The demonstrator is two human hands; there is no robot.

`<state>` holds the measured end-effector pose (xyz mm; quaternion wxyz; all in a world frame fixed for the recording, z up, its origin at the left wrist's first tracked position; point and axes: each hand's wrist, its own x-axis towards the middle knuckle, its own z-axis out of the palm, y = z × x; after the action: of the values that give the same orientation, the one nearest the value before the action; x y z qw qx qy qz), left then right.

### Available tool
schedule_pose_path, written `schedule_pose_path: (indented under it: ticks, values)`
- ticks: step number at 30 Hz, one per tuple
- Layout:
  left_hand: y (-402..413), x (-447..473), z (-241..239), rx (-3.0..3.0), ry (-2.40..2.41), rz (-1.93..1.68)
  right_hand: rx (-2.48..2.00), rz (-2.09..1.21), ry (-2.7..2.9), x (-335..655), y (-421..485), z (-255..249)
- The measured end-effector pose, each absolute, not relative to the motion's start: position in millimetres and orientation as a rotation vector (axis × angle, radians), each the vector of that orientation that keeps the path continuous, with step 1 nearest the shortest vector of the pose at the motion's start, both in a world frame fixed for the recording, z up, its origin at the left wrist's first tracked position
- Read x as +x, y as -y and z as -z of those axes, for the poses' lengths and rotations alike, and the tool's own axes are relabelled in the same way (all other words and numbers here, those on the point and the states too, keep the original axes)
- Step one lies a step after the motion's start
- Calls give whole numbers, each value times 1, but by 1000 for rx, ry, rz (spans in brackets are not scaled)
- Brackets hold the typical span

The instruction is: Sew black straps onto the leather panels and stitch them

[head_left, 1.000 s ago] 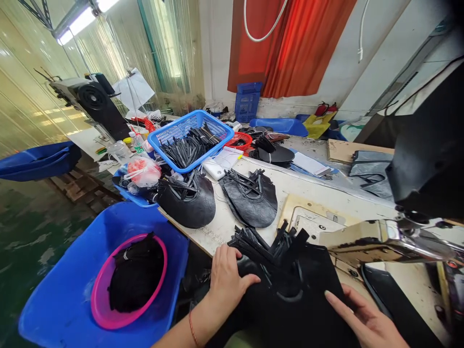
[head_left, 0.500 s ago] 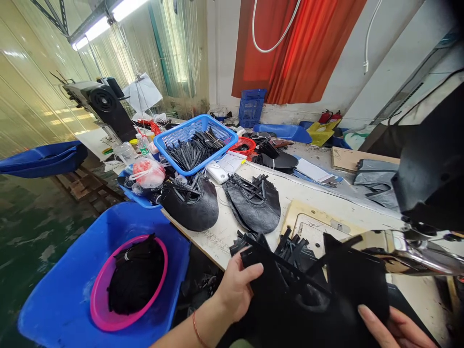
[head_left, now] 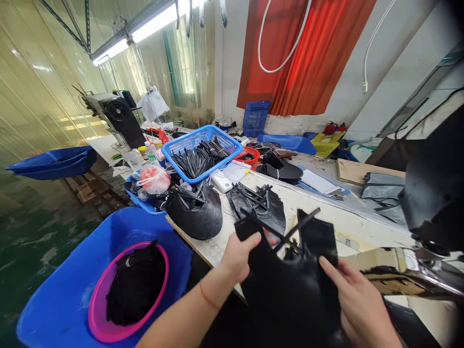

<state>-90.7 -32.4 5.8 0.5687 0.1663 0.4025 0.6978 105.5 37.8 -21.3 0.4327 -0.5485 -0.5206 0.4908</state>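
Note:
Both my hands hold up a black leather shoe upper piece (head_left: 290, 285) with thin black straps crossing its top. My left hand (head_left: 237, 258) grips its left upper corner. My right hand (head_left: 357, 304) holds its right side, fingers spread over the leather. The piece hangs above the front edge of the white worktable (head_left: 348, 227). Two stacks of similar black pieces lie behind it: one (head_left: 197, 215) at the table's left corner, another (head_left: 261, 205) right behind the held piece.
A blue basket of black straps (head_left: 199, 152) sits at the back left. A blue tub (head_left: 72, 285) with a pink bowl (head_left: 97, 319) stands on the floor at left. The sewing machine (head_left: 427, 227) rises at right. Cardboard and grey pieces lie at far right.
The black piece has been lifted off the table's front stack and raised, both hands coming up with it. The camera view has tilted up slightly.

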Motion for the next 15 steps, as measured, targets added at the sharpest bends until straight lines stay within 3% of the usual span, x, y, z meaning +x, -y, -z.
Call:
schedule_pose_path:
  ticks: [4, 8, 15]
  values:
    - [-9, -136, -23, 680, -1358, -1739, -1367, -1162, 1358, 67, -97, 0]
    - [18, -144, -9, 815, -1574, -1700, -1438, -1101, 1541, 95, -104, 6]
    - [111, -70, 69, 1377, -2292, -941, -1632, -689, 2121, 178, -9, 70]
